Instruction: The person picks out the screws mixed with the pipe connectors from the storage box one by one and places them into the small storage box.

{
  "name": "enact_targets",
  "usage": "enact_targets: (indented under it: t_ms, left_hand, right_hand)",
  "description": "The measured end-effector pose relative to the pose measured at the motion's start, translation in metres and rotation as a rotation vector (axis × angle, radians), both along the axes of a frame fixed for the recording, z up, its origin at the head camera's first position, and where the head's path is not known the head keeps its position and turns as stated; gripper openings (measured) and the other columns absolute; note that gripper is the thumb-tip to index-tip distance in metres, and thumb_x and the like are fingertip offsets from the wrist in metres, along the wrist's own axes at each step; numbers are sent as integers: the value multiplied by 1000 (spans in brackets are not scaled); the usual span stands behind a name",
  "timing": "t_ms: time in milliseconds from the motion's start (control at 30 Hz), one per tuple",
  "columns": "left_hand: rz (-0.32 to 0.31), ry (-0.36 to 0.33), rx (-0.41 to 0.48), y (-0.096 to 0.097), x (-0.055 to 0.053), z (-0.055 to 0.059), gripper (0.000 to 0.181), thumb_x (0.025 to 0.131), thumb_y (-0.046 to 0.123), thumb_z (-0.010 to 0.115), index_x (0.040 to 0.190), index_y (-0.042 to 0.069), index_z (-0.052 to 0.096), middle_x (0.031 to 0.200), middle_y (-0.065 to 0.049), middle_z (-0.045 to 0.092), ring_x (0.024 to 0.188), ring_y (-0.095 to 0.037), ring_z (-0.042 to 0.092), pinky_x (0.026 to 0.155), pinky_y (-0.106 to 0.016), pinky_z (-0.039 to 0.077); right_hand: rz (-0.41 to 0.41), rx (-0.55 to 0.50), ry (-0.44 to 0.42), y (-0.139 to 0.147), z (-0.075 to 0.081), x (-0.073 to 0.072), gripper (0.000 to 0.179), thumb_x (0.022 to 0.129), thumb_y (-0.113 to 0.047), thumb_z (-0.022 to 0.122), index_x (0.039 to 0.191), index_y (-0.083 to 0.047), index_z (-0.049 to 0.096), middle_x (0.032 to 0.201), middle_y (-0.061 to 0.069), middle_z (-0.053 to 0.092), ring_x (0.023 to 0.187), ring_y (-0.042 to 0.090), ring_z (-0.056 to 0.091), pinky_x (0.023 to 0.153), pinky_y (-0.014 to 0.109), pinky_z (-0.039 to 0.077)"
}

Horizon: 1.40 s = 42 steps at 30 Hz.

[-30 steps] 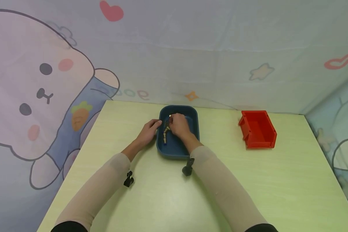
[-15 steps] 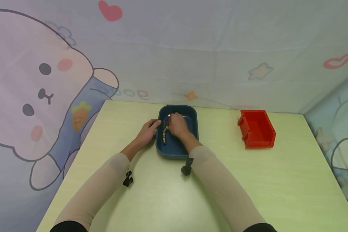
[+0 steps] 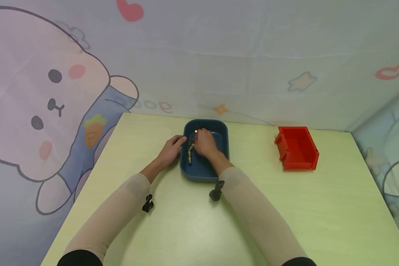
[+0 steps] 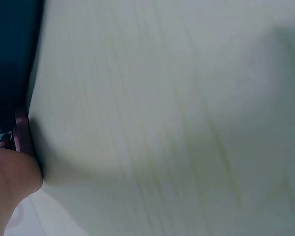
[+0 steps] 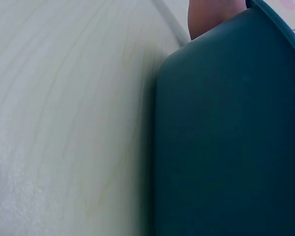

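A dark blue rectangular tray (image 3: 199, 171) stands near the back edge of the table. My left hand (image 3: 170, 149) holds its left side, the thumb on the rim and the fingers along the outer wall. In the left wrist view, part of that hand (image 4: 12, 172) shows beside the tray wall. Inside the tray is my right hand (image 3: 206, 143), its fingers bent down beside several small brass-coloured pieces (image 3: 190, 157), one with a blue end. The right fingertips are hidden, so whether they pinch a piece cannot be seen. Another bright bit (image 3: 195, 131) shows just beyond the fingers.
A red open-front bin (image 3: 297, 149) stands at the back right of the pale yellow-green table (image 3: 186, 229). Behind the table hangs a printed cloth (image 3: 246, 66). Small black devices, one a camera mount (image 3: 215, 194), stick out from both wrists.
The whole head view shifts slightly. Both hands stay at the tray, and the right fingers move only a little among the brass pieces.
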<state>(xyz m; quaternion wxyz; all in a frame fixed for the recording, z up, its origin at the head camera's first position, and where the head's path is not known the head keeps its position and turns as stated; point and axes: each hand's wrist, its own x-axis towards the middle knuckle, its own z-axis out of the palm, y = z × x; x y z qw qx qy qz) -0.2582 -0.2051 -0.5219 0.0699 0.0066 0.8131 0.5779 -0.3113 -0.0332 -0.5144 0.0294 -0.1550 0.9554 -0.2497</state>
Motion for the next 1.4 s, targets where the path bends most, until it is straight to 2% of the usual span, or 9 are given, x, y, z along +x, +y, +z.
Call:
enact_targets:
  t_ms: [533,667,867,1167,1400]
  left_hand:
    - [2,4,-19,0,-4,2,55,112,46,48,146,4,58,150,-18,57,142,-34,51,118,-52,38]
    - [1,-9,-19,0,-4,3,57,111,47,48,147,4,58,151,-18,57,143,-34,50,120,-51,37]
    - [1,-18,-26,-1,-3,1,58,111,48,48,147,4,57,152,-18,56,143,-34,50,120,-51,36]
    - [-3,-31,-21,0,-2,-3,60,111,50,47,148,4,56,152,-18,55,145,-34,48,122,-51,35]
    - [3,-34,-8,0,-3,-2,60,111,50,48,147,3,56,151,-18,56,143,-33,50,121,-51,36]
  right_hand:
    - [3,-146,-53,2,12,-1,16,103,-5,60,112,3,70,113,17,70,109,33,67,99,45,54]
    - [-3,-198,-73,4,13,-1,14,102,-5,61,111,1,69,109,14,72,101,30,67,94,42,55]
    - [-18,-277,-115,9,18,2,10,100,-8,66,106,-4,72,96,8,73,87,21,68,81,36,56]
    - [77,-276,-97,19,31,9,11,100,-8,68,107,-5,76,95,7,72,85,21,65,76,34,56]
    - [133,-298,-62,27,34,11,9,99,-7,71,105,-4,77,93,7,73,85,21,67,77,35,56]
